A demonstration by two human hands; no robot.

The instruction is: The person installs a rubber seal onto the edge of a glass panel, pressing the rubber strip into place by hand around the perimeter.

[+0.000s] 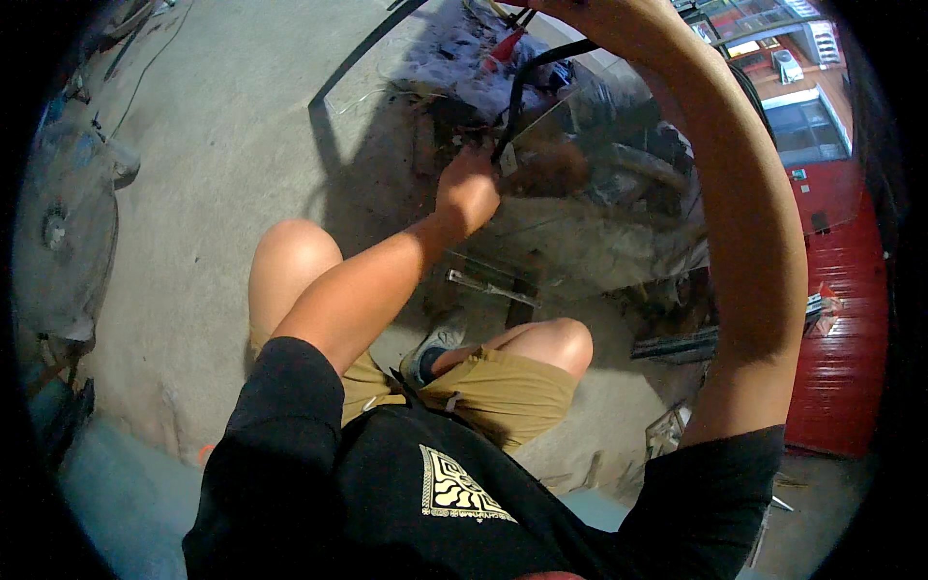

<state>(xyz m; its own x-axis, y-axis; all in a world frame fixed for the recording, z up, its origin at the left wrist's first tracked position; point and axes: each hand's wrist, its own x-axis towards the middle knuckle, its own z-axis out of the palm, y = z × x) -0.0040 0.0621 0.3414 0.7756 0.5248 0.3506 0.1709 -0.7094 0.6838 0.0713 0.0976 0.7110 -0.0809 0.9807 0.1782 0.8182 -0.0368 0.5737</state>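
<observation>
A thick black rubber strip (517,97) curves down from beneath my right wrist to my left hand (469,188). My left hand is closed, its fingers bent round the strip's lower end beside a clear glass pane (590,217). Dark parts and shadow partly hide the fingertips. Raised over the pane, my right arm reaches to the upper edge of the picture. There my right hand (570,14) is cut off, and its fingers do not show well enough to tell their grip. Another black strip length (362,56) juts out at the upper left.
Whitish crumpled material with a red piece (505,48) lies beyond my left hand. A metal bar (493,288) is on the ground by my shoe (440,348). Dark metal profiles (677,345) lie under my right arm. A red ribbed panel (841,329) stands at the right.
</observation>
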